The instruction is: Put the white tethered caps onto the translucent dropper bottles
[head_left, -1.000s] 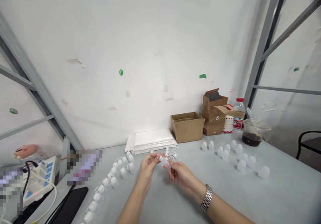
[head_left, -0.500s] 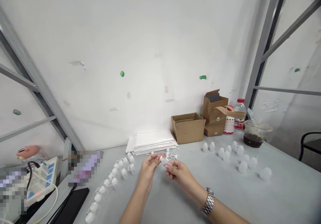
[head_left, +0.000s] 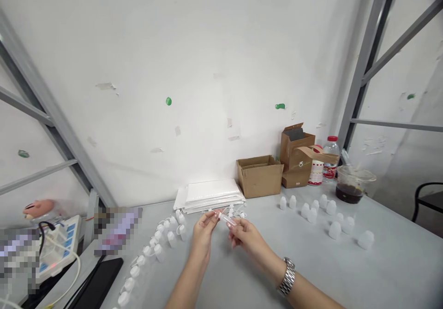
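1. Both hands meet over the grey counter [head_left: 398,272], close in front of the person.
2. The left hand [head_left: 202,233] is closed, its fingertips pinching one end of a small clear bottle [head_left: 226,218].
3. The right hand [head_left: 247,237] is closed too, its thumb and fingers gripping the other end of it. A metal watch [head_left: 287,276] sits on that wrist.
4. The small clear bottle is held tilted in the air just above the counter, between the two hands and in front of a stack of white sheets [head_left: 211,193].
5. A curved row of small capped bottles [head_left: 155,249] lies on the counter to the left of the hands.
6. A loose group of white bottles [head_left: 328,216] stands well apart on the right.
7. Against the wall stand an open cardboard box [head_left: 259,176], a taller carton [head_left: 296,154], a red-capped water bottle [head_left: 330,159] and a plastic tub of dark liquid [head_left: 353,184].
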`<state>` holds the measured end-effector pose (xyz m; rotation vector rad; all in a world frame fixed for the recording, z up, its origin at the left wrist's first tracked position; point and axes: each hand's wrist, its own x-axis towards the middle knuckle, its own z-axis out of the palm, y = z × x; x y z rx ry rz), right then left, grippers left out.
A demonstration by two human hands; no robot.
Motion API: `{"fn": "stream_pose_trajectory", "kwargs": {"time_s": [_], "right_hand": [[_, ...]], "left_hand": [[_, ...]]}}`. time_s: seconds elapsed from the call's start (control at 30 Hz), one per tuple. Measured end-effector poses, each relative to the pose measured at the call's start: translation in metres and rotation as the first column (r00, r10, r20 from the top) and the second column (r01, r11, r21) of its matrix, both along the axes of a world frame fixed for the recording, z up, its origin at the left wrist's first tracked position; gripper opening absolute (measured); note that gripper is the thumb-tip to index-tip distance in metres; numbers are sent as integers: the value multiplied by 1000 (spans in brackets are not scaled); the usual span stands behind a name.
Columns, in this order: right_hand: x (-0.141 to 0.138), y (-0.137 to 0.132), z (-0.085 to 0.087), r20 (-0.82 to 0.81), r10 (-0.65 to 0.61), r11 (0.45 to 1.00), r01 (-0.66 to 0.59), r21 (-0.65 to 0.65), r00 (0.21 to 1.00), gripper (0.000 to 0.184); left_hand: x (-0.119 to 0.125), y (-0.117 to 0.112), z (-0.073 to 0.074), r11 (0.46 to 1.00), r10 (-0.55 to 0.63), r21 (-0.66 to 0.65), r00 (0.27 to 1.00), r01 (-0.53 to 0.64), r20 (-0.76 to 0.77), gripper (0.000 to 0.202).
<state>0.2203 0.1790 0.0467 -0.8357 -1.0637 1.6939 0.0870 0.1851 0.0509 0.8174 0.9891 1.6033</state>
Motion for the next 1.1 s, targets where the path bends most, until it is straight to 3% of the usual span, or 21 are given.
{"fn": "stream_pose_trajectory", "kwargs": {"time_s": [0.07,0.23,0.3,0.47,0.67,0.77,0.9,1.0,1.1], "right_hand": [[0,2,-3,6,-7,1000,7,6,1000,49],[2,0,-3,-72,189,962,-200,-186,979,48],[3,-1,0,-78,205,956,-217,-200,976,50],[6,0,7,-81,97,992,-103,-68,992,49],[7,12,2,169,-215,974,198,114,962,55],[6,13,-1,172,-247,965,225,135,954,55],[8,9,1,-52,-70,997,69,-20,996,53],[7,4,2,-204,66,995,-80,-62,977,50],[4,0,1,-206,139,984,-159,-81,968,51]], "left_hand": [[-2,0,1,1000,-23,4,999,23,-45,28],[-3,-4,11,997,-71,14,989,73,-130,25],[-3,-5,15,995,-94,5,978,97,-184,27],[-5,-2,16,982,-186,-59,891,178,-414,27],[-9,-5,15,995,37,95,788,27,-614,18],[-7,-9,18,990,72,142,815,12,-574,21],[-3,-9,17,998,50,59,950,-34,-308,41],[-1,-7,16,995,-96,4,982,98,-161,44],[1,-7,17,979,-195,20,967,201,-164,39]]}}
